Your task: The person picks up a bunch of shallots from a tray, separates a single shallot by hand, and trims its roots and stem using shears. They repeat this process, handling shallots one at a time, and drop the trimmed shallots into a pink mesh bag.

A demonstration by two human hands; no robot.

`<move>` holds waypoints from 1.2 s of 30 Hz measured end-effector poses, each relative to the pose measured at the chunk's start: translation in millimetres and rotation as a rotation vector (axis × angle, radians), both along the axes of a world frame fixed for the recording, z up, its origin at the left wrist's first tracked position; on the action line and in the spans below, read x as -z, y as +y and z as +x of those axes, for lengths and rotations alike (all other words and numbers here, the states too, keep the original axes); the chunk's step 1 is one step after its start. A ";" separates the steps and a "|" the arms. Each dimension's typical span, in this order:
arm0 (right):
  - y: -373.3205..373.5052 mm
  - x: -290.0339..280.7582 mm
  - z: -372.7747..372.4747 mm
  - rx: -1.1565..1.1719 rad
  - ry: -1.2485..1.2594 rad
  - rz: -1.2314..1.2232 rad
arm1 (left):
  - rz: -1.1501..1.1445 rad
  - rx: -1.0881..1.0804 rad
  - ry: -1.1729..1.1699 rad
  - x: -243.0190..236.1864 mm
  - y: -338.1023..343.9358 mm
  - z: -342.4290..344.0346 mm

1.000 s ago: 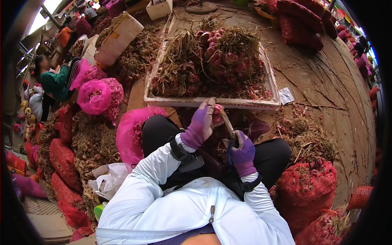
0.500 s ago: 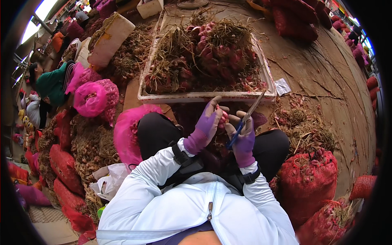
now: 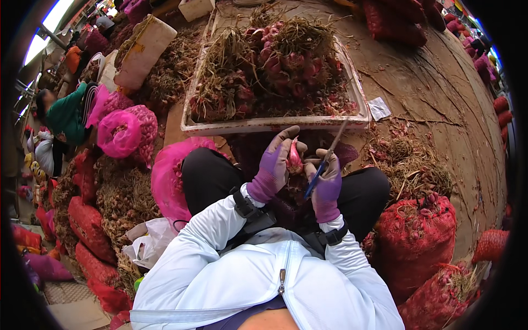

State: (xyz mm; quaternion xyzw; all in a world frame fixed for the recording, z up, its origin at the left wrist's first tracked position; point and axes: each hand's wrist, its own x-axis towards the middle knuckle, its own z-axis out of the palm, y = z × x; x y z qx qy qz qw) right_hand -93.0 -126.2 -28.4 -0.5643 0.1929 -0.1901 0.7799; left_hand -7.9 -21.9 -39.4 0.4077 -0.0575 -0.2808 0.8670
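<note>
My left hand [image 3: 271, 168], in a purple and grey glove, is closed on a red shallot [image 3: 295, 159] held above my lap, its pointed neck upward. Close beside it, my right hand [image 3: 326, 184] wears a matching glove and grips scissors [image 3: 337, 137]. Their blue handle shows at the palm, and the blades point up and away; they look closed together. Just beyond both hands stands a white tray [image 3: 275, 125] heaped with shallots [image 3: 297, 66] that have dry tops and roots. A dark mesh partly shows below my hands, between my knees.
A pink mesh bag [image 3: 170, 176] leans at my left knee. Full red sacks [image 3: 412, 242] stand at my right, beside a heap of trimmings [image 3: 412, 170]. A white foam box [image 3: 146, 52] and a person in green [image 3: 67, 118] are at the far left.
My left hand has turned so the shallot shows more fully and upright. The scissors have dropped slightly and shifted left with my right hand. The view has moved a little.
</note>
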 end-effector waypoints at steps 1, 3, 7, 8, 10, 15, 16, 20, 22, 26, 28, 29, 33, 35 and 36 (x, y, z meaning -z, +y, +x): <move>-0.2 -2.8 -0.3 0.002 0.017 0.090 | 0.001 -0.003 0.001 -0.8 -0.7 0.5; 7.7 -8.3 -2.3 -0.022 0.010 0.137 | -0.110 0.011 0.028 -5.2 -3.2 -3.0; 12.1 -4.5 1.9 -0.016 -0.067 0.169 | -0.125 0.034 0.034 -7.8 -8.9 -12.5; 10.2 -4.0 3.0 0.013 -0.043 0.157 | -0.022 0.069 -0.026 -6.4 -9.2 -13.8; 5.0 -3.9 3.8 0.029 -0.051 0.093 | 0.027 0.141 0.000 -6.3 -4.0 -17.4; 2.0 -17.1 1.6 -0.045 -0.082 0.055 | 0.132 0.324 -0.186 -3.4 8.0 -6.4; 2.4 -17.4 1.7 -0.032 -0.112 0.048 | 0.133 0.322 -0.183 -1.4 8.7 -4.9; 0.5 -5.7 0.4 -0.011 -0.113 0.030 | 0.041 0.355 -0.108 -14.9 8.5 -3.2; -5.8 9.6 -1.7 -0.047 -0.107 -0.139 | 0.033 0.357 -0.069 -13.2 9.7 -1.1; -12.0 -6.0 -2.7 -0.254 -0.051 -0.175 | -0.031 0.320 -0.020 -9.2 14.6 5.4; -1.0 -12.3 -13.6 -0.331 0.001 -0.150 | -0.120 0.207 0.090 -7.2 17.9 10.9; 1.8 -14.4 -18.5 -0.408 0.046 -0.120 | -0.118 0.203 0.081 -4.7 17.2 14.1; 1.5 -4.7 -17.5 -0.159 0.010 0.021 | -0.213 0.179 0.193 -6.5 18.7 21.9; -8.3 -2.0 -15.7 -0.159 -0.009 -0.265 | -0.290 0.125 0.156 -3.5 20.7 21.4; -13.4 7.1 -16.3 -0.140 -0.013 -0.606 | -0.247 0.127 0.193 -12.2 22.1 22.3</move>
